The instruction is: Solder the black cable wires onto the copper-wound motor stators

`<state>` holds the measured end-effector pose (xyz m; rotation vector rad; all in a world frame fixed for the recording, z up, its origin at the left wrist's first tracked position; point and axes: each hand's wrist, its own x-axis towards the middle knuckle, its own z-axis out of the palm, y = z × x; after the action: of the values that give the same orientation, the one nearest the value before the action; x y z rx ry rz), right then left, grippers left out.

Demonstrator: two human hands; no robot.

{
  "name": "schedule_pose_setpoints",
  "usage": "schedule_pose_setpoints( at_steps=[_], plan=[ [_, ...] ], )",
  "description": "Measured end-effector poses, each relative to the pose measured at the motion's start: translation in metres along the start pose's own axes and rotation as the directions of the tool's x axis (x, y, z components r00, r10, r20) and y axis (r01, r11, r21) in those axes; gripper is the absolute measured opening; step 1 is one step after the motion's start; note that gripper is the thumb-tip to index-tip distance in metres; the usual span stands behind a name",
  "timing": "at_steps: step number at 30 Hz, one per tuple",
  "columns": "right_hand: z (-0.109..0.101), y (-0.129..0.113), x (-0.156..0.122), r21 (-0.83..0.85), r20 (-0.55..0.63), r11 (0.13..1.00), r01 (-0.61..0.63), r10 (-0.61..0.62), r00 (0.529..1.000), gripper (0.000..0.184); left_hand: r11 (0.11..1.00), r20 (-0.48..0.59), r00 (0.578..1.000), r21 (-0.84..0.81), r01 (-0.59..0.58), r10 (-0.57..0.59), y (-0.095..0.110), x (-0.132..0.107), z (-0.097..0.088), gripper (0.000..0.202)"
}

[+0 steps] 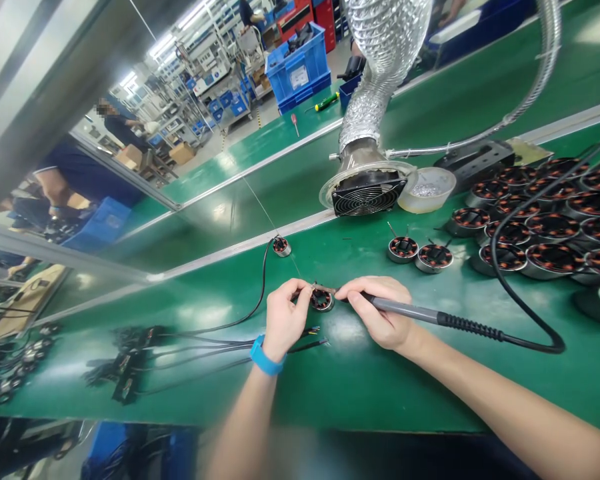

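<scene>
My right hand (383, 310) grips a soldering iron (413, 311) like a pen, its tip at a small round motor stator (322, 299) with copper windings in a silver ring. Beside that stator, my left hand (287, 317) pinches a thin solder wire (296, 267), which runs down to the fingertips from above. A blue wrist strap (266, 357) is around my left wrist. My fingers partly hide the stator and the contact point. Another stator (281, 247), with a black cable (263, 280) at it, sits farther back.
Two stators (434, 257) stand right of my hands, near many more (553, 220). A fume extractor fan (367, 197) and a white bowl (427, 190) are behind. Black cables (215, 343) lie leftward on the green table (380, 393). The iron's cord (535, 323) loops at right.
</scene>
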<state>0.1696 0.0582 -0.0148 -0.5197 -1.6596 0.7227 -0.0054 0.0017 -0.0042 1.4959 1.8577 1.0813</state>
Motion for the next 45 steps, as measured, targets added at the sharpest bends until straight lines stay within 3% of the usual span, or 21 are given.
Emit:
schedule_pose_setpoints(
  at_steps=[13, 22, 33, 38, 41, 45],
  plan=[
    [-0.002, -0.001, -0.002, -0.007, -0.060, 0.999, -0.037, 0.036, 0.998, 0.021, 0.983, -0.085, 0.994, 0.176, -0.051, 0.067, 0.001, -0.010, 0.008, 0.020],
    [-0.003, -0.001, -0.006, -0.031, -0.096, 0.998, -0.058, 0.055, 0.994, 0.020, 0.984, -0.090, 0.994, 0.174, -0.038, 0.054, -0.001, -0.012, 0.011, 0.022],
    [0.000, 0.000, -0.008, 0.006, -0.056, 0.999, -0.033, 0.033, 0.998, 0.020, 0.981, -0.106, 0.993, 0.190, -0.025, 0.046, -0.003, -0.013, 0.012, 0.021],
    [0.003, 0.001, -0.009, -0.056, -0.086, 0.991, -0.121, 0.116, 0.990, 0.018, 0.980, -0.109, 0.992, 0.196, -0.046, 0.069, -0.003, -0.013, 0.012, 0.020],
    [0.009, 0.007, -0.012, -0.104, 0.003, 0.979, -0.175, 0.176, 0.984, 0.020, 0.979, -0.112, 0.991, 0.198, -0.055, 0.079, -0.003, -0.012, 0.012, 0.020],
    [0.017, 0.020, -0.021, -0.087, 0.190, 0.964, -0.253, 0.265, 0.945, 0.059, 0.982, -0.110, 0.991, 0.181, -0.053, 0.074, -0.003, -0.012, 0.013, 0.019]
  ],
)
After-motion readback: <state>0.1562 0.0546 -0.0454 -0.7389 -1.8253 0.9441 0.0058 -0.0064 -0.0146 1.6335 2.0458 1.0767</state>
